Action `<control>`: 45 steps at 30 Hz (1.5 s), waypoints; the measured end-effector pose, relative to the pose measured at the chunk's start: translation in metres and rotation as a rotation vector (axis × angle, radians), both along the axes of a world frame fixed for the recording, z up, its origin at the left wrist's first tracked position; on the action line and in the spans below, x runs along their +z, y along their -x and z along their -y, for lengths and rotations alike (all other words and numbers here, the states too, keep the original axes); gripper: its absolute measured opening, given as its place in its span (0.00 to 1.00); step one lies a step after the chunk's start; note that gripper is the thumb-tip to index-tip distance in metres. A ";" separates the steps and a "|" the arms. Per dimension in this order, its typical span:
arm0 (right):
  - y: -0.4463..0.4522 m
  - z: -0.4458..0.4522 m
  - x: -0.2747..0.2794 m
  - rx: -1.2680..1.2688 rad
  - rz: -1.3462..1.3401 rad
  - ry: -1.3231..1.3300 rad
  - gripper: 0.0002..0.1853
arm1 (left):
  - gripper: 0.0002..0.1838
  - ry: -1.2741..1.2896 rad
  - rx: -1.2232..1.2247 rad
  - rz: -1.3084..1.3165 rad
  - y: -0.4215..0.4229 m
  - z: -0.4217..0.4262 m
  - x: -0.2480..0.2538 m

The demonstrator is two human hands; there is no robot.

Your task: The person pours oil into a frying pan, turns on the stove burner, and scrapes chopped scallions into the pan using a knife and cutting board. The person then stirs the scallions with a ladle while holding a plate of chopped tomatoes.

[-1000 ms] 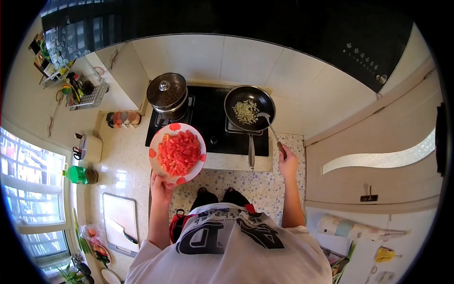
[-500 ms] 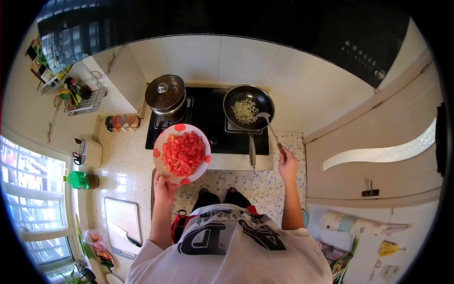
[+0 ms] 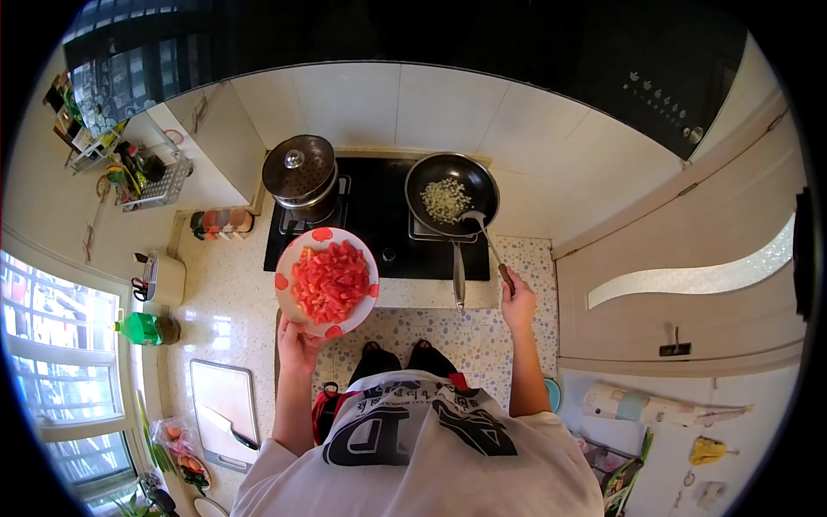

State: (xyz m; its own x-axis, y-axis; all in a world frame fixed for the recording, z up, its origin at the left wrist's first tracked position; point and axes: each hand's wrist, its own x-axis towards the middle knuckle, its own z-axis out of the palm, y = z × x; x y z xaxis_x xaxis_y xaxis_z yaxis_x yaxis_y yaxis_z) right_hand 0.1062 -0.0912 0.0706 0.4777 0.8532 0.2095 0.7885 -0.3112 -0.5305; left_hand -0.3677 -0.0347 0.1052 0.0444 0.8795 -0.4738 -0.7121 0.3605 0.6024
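My left hand grips the near rim of a white plate with red spots, which is heaped with chopped tomatoes. The plate is held up in front of the stove's left side. My right hand is closed round the handle of a spatula. Its metal blade rests inside the wok, at the right edge of some pale chopped bits that look like garlic. The wok sits on the right burner, its handle pointing toward me.
A lidded steamer pot stands on the left burner of the black stove. Left on the counter are spice jars, a utensil holder, a green-capped bottle and a cutting board with a knife. A range hood overhangs.
The plate in my left hand has shifted slightly left. My right hand and the spatula have moved a little left, the blade shifting slightly within the wok.
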 end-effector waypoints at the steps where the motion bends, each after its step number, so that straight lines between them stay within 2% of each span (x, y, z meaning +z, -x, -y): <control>1: 0.000 0.000 -0.001 -0.008 -0.011 0.005 0.18 | 0.23 -0.005 -0.003 0.002 0.000 0.000 0.000; 7: 0.000 0.002 -0.006 -0.031 -0.143 -0.090 0.18 | 0.24 -0.028 -0.015 0.022 0.000 0.001 0.003; 16: 0.006 0.004 0.002 -0.046 -0.214 -0.061 0.17 | 0.24 -0.061 -0.047 0.049 0.002 0.001 -0.005; 24: 0.000 0.007 -0.005 -0.036 -0.172 -0.060 0.18 | 0.25 -0.035 -0.045 0.040 -0.008 0.000 0.010; 31: -0.002 0.007 0.005 -0.041 -0.187 -0.050 0.18 | 0.26 -0.049 -0.050 0.048 -0.005 0.002 -0.001; 37: -0.013 -0.001 0.020 0.106 0.006 0.009 0.17 | 0.25 -0.059 -0.025 0.060 -0.006 0.009 0.002; 45: -0.014 -0.030 0.016 0.137 0.003 0.024 0.17 | 0.24 -0.045 0.074 0.033 -0.002 0.022 0.003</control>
State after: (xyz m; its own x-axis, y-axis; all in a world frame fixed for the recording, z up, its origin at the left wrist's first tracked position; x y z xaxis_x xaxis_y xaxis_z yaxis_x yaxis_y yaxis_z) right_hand 0.1204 -0.0615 0.0870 0.3555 0.9152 0.1897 0.8259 -0.2125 -0.5223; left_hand -0.3655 -0.0571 0.1082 -0.0068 0.9012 -0.4334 -0.7553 0.2794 0.5928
